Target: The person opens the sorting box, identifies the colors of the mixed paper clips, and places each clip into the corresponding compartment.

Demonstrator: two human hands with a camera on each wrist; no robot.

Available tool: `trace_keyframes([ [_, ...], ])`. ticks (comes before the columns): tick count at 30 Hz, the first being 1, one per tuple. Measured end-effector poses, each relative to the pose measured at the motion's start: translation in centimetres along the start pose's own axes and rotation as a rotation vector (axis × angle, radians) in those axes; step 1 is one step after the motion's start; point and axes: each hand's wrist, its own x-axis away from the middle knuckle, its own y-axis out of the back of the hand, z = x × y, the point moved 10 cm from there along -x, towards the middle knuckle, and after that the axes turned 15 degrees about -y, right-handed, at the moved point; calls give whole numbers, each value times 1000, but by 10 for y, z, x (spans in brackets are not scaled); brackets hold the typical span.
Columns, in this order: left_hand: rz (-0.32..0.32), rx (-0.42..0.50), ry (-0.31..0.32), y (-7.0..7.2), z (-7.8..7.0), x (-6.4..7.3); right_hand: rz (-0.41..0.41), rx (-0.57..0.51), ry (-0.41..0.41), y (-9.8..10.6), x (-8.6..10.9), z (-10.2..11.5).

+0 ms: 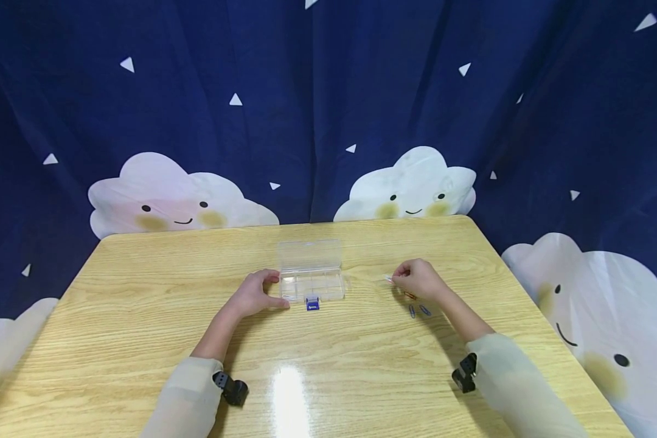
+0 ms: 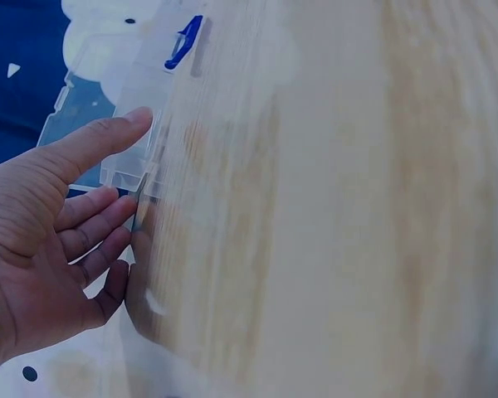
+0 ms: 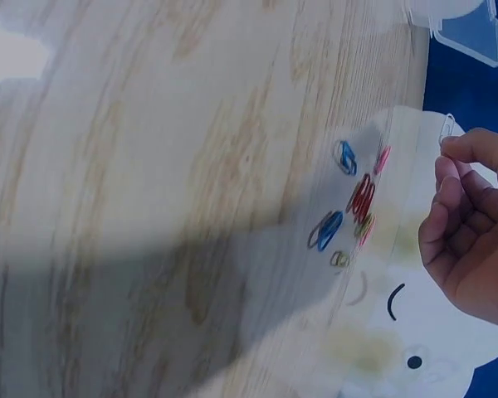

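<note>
A clear plastic compartment box (image 1: pixel 312 285) stands at mid-table with its lid (image 1: pixel 309 254) raised behind it and a blue latch (image 1: pixel 312 303) at its front. My left hand (image 1: pixel 256 294) is at the box's left end, thumb by the front corner and fingers loosely bent along the side. Between thumb and fingertips, my right hand (image 1: pixel 418 280) pinches a white paper clip (image 3: pixel 447 127), held above the table. Under that hand lie red paper clips (image 3: pixel 362 197), blue paper clips (image 3: pixel 330 230), pink ones and a yellowish clip (image 3: pixel 339 259).
The wooden table (image 1: pixel 142 316) runs back to a dark blue curtain (image 1: pixel 285 91) printed with white clouds and triangles. Black wrist cameras (image 1: pixel 232 389) sit on both light sleeves (image 1: pixel 188 395). A bright reflection lies on the table's near part.
</note>
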Motion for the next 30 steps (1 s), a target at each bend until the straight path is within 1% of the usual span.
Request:
trace_keyframes([
  [3, 1, -1, 3, 0, 0, 0, 24, -7, 3, -5, 1, 5],
  [11, 0, 10, -6, 0, -1, -1, 39, 15, 17, -12, 3, 14],
  [18, 5, -17, -11, 0, 0, -1, 65, 15, 25, -22, 1, 20],
  [20, 2, -12, -3, 0, 1, 0, 77, 19, 37, -25, 2, 23],
  [23, 1, -19, -12, 0, 0, 0, 92, 19, 55, -28, 4, 30],
  [26, -4, -18, -7, 1, 0, 0, 103, 14, 69, -31, 6, 37],
  [29, -2, -26, -13, 0, 0, -1, 104, 12, 67, -33, 7, 42],
  [30, -3, -21, -6, 0, 0, 0, 105, 13, 70, -34, 7, 43],
])
